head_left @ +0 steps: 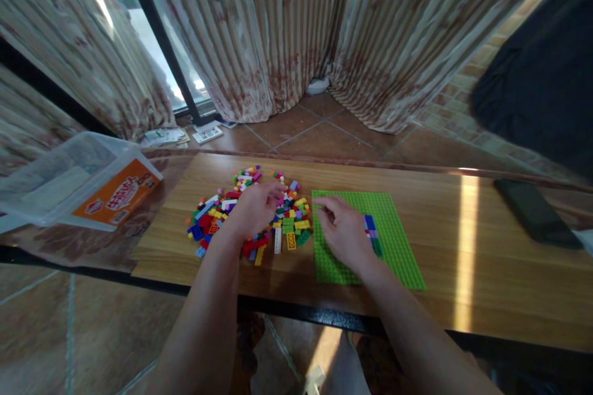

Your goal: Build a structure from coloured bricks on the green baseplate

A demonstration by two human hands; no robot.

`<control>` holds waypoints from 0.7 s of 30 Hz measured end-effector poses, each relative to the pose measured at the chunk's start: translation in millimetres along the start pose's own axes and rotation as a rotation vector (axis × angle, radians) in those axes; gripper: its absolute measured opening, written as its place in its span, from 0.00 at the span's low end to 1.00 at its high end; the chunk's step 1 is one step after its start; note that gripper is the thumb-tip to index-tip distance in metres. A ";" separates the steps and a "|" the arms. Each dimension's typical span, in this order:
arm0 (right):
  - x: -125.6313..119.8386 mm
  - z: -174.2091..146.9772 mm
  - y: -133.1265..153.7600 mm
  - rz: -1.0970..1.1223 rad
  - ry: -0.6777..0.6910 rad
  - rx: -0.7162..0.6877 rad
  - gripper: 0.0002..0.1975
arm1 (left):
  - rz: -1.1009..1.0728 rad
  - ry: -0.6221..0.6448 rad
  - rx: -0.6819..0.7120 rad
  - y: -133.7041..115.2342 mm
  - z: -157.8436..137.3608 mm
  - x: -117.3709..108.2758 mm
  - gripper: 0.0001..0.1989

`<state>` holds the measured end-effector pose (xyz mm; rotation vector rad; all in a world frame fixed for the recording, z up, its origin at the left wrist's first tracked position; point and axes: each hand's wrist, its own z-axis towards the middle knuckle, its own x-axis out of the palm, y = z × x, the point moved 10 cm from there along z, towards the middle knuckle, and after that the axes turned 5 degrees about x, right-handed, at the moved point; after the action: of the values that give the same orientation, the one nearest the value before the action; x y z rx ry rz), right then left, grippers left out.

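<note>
My left hand is over a heap of small multicoloured toy building bricks. Its fingers point right and look slightly apart, with no brick visible in them. Over the left part of a green studded baseplate is my right hand. Its index finger reaches left, the thumb sits apart below it, and nothing shows between them. A few joined bricks, blue, purple and dark green, sit on the baseplate just right of that hand, which partly hides them. Near the heap's right edge lie a yellow brick and a white brick.
A clear plastic tub with an orange label stands at the left. On the right side of the wooden table lies a dark phone. Striped curtains hang beyond the table, with papers on the floor.
</note>
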<state>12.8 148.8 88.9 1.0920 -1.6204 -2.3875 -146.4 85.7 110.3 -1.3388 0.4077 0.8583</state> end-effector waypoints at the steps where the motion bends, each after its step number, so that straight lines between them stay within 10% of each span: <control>1: 6.8 -1.9 5.2 -0.102 0.035 -0.051 0.13 | 0.015 -0.002 -0.004 0.2 -0.1 -0.8 0.21; 21: 28.8 -0.8 4.2 -0.416 0.060 -0.123 0.09 | 0.030 0.054 0.037 -7.4 -0.2 11.8 0.12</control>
<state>-9.6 134.4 77.3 1.5895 -1.3099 -2.6188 -133.3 89.2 107.0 -1.3264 0.4844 0.8370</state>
